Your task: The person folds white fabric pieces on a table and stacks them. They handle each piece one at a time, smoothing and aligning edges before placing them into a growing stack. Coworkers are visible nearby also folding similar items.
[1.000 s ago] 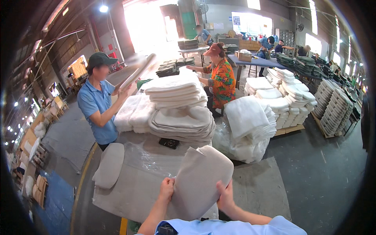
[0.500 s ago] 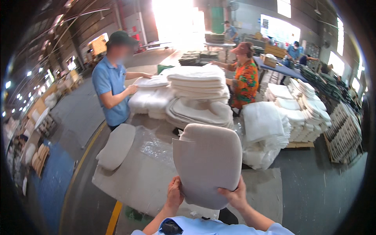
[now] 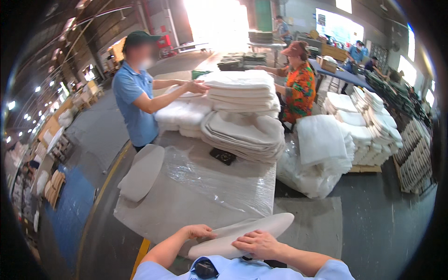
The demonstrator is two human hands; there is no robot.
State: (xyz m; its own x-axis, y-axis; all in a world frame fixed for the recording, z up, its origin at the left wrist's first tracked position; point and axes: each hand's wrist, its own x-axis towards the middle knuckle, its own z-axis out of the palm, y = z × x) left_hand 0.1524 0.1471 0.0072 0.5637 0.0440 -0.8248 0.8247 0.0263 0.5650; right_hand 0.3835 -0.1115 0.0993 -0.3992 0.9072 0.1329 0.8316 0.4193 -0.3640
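Note:
A pale grey-white rounded cushion pad [image 3: 268, 229] is held low against my front, at the near edge of the table. It is tilted, so it looks long and narrow. My left hand [image 3: 200, 232] has its fingers closed at the pad's far left edge. Over the upper face lies my right hand [image 3: 255, 242], fingers bent and pressing on the pad; its thumb is hidden. A similar pad [image 3: 142, 172] lies flat at the table's left edge. Farther back, thick layered pads [image 3: 242, 135] are stacked beneath folded white ones [image 3: 240, 86].
Clear plastic film [image 3: 210, 179] covers part of the table [image 3: 172, 212], with a small black item [image 3: 222, 156] near the stack. A co-worker in blue [image 3: 135, 93] stands far left, another in a patterned top [image 3: 298, 88] far right. White bundles [image 3: 322, 140] stand to the right.
The pad has come down from upright to a low tilt near my body. My right hand has shifted onto its face. The blue-shirted co-worker's hands have moved right toward the white stack.

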